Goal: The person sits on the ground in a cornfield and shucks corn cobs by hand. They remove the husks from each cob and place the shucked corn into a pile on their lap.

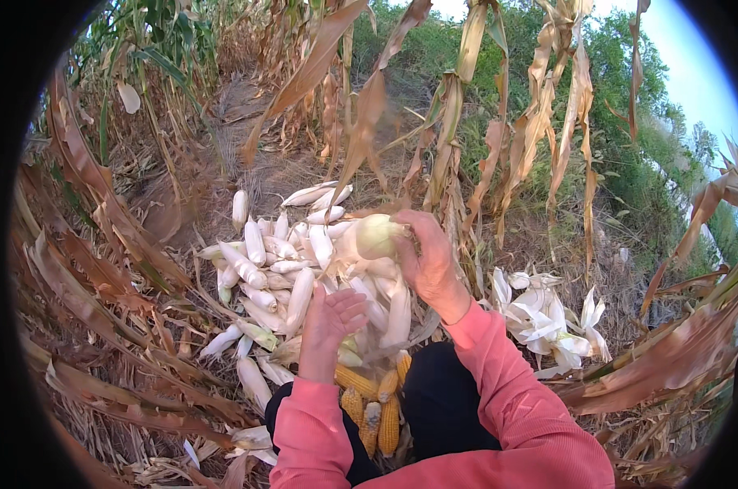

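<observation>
Right hand (432, 265) clamped on a pale, blurred ear of corn (375, 237) — left hand (328, 323) nearer the body, fingers uncurled; husks (552, 319) right of the grip, yellow cobs (388, 424) below.

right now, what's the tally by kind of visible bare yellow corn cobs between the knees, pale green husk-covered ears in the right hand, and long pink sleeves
Visible bare yellow corn cobs: 6
Pale green husk-covered ears in the right hand: 1
Long pink sleeves: 2
Total: 9
</observation>
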### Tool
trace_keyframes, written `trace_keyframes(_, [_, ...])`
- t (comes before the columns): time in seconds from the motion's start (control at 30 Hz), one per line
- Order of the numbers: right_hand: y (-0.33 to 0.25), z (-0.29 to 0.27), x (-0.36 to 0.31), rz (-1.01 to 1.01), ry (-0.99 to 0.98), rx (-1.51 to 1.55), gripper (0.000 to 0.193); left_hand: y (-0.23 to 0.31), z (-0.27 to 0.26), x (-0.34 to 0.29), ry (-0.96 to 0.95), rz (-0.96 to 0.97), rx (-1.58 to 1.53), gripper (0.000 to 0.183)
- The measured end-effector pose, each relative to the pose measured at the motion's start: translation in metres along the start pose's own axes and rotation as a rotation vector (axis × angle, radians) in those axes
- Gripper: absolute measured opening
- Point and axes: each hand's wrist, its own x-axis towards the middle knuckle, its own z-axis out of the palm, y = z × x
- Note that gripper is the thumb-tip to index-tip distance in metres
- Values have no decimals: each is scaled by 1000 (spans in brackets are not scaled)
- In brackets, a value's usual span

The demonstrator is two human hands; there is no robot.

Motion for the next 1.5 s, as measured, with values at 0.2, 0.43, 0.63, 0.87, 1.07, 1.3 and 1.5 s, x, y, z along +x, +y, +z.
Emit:
trace_keyframes(0.2, [-49,19,-49,38,-97,246,30,32,13,-12,21,405,-484,68])
trace_keyframes(0.43, [-56,46,-46,445,-366,461,28,56,-1,-29,141,629,-264,60])
trace_keyframes(0.63, [-40,85,-15,546,-148,814,33,38,18,-29,158,660,310,53])
trace_keyframes(0.87, [-29,93,-24,695,-160,787,20,30,32,-32,35,702,444,45])
trace_keyframes(1.07, [-11,90,-30,661,-162,724,13,24,30,-26,-75,630,405,48])
trace_keyframes(1.3, [-8,94,-36,704,-73,769,6,12,21,-15,-50,576,412,48])
trace_keyframes(1.5, [-17,94,-34,719,-165,799,5,18,17,-17,-51,656,452,47])
